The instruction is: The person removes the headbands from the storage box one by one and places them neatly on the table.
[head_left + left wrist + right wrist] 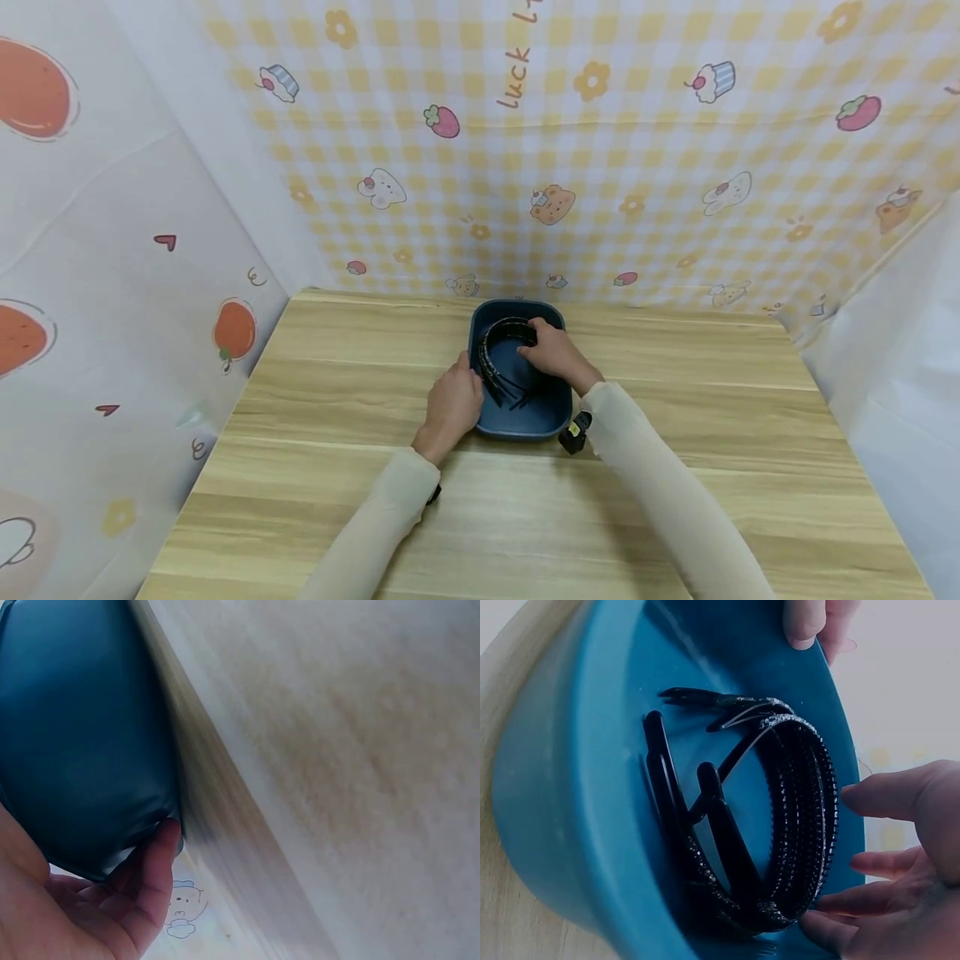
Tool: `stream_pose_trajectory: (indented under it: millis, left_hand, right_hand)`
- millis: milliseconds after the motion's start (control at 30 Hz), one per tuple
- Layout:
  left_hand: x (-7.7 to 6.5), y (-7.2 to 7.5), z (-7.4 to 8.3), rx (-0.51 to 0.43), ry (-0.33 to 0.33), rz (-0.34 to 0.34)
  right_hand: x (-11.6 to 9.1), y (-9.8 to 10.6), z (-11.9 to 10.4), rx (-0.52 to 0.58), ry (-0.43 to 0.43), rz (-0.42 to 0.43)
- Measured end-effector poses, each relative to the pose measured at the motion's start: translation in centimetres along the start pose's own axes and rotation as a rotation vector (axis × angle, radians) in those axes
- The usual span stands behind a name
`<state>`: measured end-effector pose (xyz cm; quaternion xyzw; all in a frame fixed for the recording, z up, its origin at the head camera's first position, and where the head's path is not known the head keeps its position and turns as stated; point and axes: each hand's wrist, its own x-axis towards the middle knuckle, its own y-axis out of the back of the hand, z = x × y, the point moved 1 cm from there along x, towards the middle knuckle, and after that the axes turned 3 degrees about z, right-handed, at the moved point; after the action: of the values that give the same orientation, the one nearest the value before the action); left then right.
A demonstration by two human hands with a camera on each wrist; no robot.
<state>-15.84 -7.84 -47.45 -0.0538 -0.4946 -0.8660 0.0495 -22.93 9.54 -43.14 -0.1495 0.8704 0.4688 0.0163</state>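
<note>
A dark blue basin (pixel 521 423) stands on the table, with several black headbands (pixel 791 787) lying in it as a curved bundle. Sparkling stones line their bands, and their ends are smooth and black. My left hand (pixel 454 402) grips the basin's left side. In the right wrist view its thumb lies over the rim, while the left wrist view shows its other fingers curled against the outer wall (pixel 90 735). Over the basin's right side reaches my right hand (pixel 558 353). Its fingers are spread and loosely bent at the headbands' outer curve, with some fingertips close against them.
The basin stands on a wood-grain table (pixel 360 367), close to its back edge. Behind hangs a yellow checked cloth (pixel 480 158) with cartoon prints. White printed cloth (pixel 150 192) covers the left side, and plain white cloth (pixel 892 333) the right.
</note>
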Motion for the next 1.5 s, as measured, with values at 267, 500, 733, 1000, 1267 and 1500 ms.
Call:
stream_pose_trajectory:
  millis: [267, 500, 733, 1000, 1267, 1500]
  left_hand:
    - [0.0, 0.3, 0.2, 0.003, -0.002, 0.001]
    - [0.0, 0.1, 0.2, 0.005, 0.005, -0.001]
    - [0.0, -0.1, 0.1, 0.001, 0.014, 0.007]
    - [0.0, -0.1, 0.1, 0.000, -0.003, 0.006]
    - [0.0, -0.2, 0.0, -0.005, 0.018, -0.007]
    - [0.1, -0.2, 0.1, -0.008, 0.019, 0.004]
  right_hand:
    - [-0.1, 0.4, 0.0, 0.107, -0.027, 0.047]
    - [-0.1, 1.1, 0.4, 0.141, -0.039, 0.126]
    - [-0.3, 1.3, 0.5, 0.136, -0.039, 0.155]
    - [-0.5, 1.2, 0.8, 0.173, -0.046, 0.165]
    - [-0.9, 1.7, 0.9, 0.163, -0.051, 0.165]
    - [-1.3, 2.3, 1.0, 0.168, 0.002, 0.217]
